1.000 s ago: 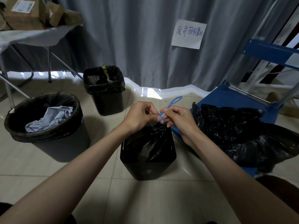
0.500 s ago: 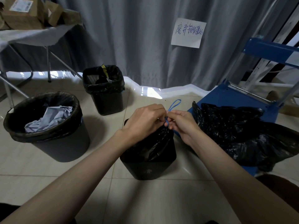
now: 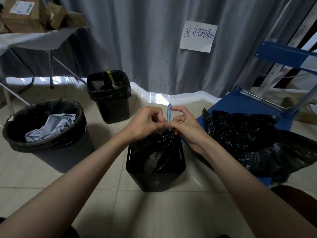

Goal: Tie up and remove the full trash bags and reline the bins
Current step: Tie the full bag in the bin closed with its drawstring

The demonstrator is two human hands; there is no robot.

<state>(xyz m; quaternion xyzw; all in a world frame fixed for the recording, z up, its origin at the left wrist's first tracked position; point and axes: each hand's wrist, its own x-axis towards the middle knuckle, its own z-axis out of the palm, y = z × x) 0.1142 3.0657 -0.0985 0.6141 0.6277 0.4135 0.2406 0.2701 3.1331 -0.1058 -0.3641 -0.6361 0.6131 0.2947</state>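
A small black square bin (image 3: 155, 179) stands on the floor in front of me. Inside it a black trash bag (image 3: 154, 148) is gathered shut at the neck. A blue drawstring (image 3: 169, 114) rises from the neck as a narrow upright loop. My left hand (image 3: 145, 123) pinches the string at the bag's neck. My right hand (image 3: 184, 125) holds the loop, thumb and forefinger at its top. Both hands touch just above the bin.
A round grey bin (image 3: 56, 152) lined in black holds crumpled blue paper at left. A black square lined bin (image 3: 111, 107) stands behind it. Loose black bags (image 3: 248, 138) lie on a blue cart (image 3: 243, 105) at right. A table with cardboard boxes (image 3: 22, 16) stands far left before a grey curtain.
The blue loop, slanted to the right a second ago, now stands upright between my hands. My right thumb and forefinger have risen to its top; my left hand stays at the neck.
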